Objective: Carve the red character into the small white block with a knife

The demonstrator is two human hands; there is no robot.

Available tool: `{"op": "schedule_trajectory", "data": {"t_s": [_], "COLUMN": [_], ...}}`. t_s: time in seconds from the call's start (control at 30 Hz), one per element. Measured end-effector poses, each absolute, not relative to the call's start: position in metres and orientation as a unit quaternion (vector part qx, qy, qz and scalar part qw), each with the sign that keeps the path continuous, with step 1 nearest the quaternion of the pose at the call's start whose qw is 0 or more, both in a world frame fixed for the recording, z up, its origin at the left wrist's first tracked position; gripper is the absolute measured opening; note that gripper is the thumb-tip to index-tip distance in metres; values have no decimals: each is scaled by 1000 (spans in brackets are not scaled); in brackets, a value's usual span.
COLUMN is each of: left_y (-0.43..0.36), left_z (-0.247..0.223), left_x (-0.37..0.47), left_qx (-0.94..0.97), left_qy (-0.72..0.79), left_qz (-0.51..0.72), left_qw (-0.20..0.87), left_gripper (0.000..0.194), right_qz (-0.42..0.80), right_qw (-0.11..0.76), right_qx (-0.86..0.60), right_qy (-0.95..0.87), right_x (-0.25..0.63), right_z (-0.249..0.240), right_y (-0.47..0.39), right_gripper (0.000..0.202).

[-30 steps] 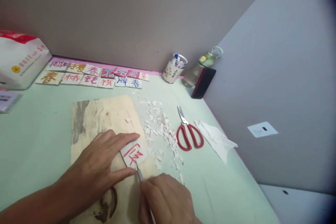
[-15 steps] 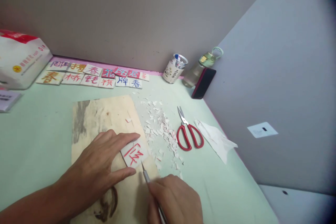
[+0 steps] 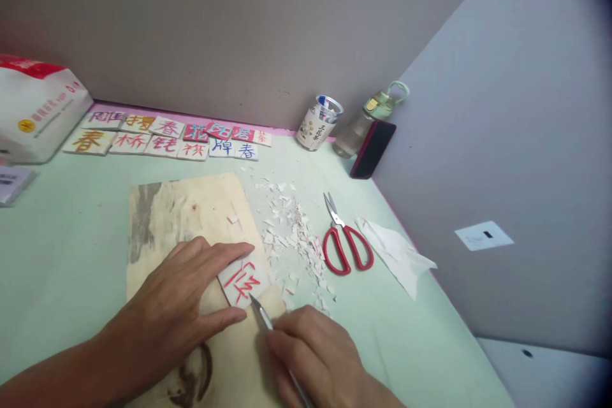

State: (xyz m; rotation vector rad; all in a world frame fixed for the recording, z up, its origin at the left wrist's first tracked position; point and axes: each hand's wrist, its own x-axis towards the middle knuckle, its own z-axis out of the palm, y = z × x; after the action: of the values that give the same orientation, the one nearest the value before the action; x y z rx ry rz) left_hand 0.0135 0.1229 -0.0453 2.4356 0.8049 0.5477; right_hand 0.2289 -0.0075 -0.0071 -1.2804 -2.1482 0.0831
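Nearest to us, our right hand (image 3: 320,357) grips a thin metal knife (image 3: 270,325) like a pen, fingers closed around the handle, whose rear end runs out of view at the bottom edge. Its tip touches the near edge of a small white tile (image 3: 243,280) bearing a red character. Our left hand (image 3: 184,296) lies flat on the wooden board (image 3: 191,217), thumb and forefinger spread and pressing the tile from its left side, so the tile sits between both hands, near the board's right edge; the left part of the tile is hidden under the fingers. Just right of the board, white shavings (image 3: 294,236) are scattered over the green table (image 3: 71,248), and beyond them red scissors (image 3: 345,242) lie beside a crumpled tissue (image 3: 396,252). Toward the table's far edge we see two rows of finished tiles (image 3: 167,137) with coloured characters, too small to read. At the far left corner a white bag (image 3: 36,108) is cut off by the frame. At the far right corner stands a printed can (image 3: 319,123) holding something blue and white we cannot identify, next to a clear bottle (image 3: 366,118) and a dark phone (image 3: 373,148) leaning on the wall.
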Motion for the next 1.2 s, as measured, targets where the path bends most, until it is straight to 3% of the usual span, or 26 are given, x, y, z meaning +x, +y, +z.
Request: {"op": "schedule_trajectory", "data": {"t_s": [0.27,0.47,0.6,0.83,0.97,1.2], "left_y": [130,128,127,122,127,134], "left_z": [-46,-46,-46,-46,-42,-32], "left_x": [10,11,13,15,13,13], "left_qx": [911,909,907,896,901,916], "left_qy": [277,284,286,301,283,222], "left_qz": [194,197,201,213,221,225], "left_qw": [237,232,236,249,244,247], "left_gripper": [62,62,61,59,61,27], "right_qz": [53,23,-25,134,113,-36], "right_qw": [213,224,206,314,334,238], "right_qx": [-448,-406,-362,-467,-452,-378], "right_qy": [-867,-886,-909,-816,-819,-894], "right_x": [244,244,246,239,239,241], "right_z": [-3,-2,1,2,-2,-4], "right_y": [-8,-1,6,2,1,4], "right_gripper": [26,30,22,13,16,23]}}
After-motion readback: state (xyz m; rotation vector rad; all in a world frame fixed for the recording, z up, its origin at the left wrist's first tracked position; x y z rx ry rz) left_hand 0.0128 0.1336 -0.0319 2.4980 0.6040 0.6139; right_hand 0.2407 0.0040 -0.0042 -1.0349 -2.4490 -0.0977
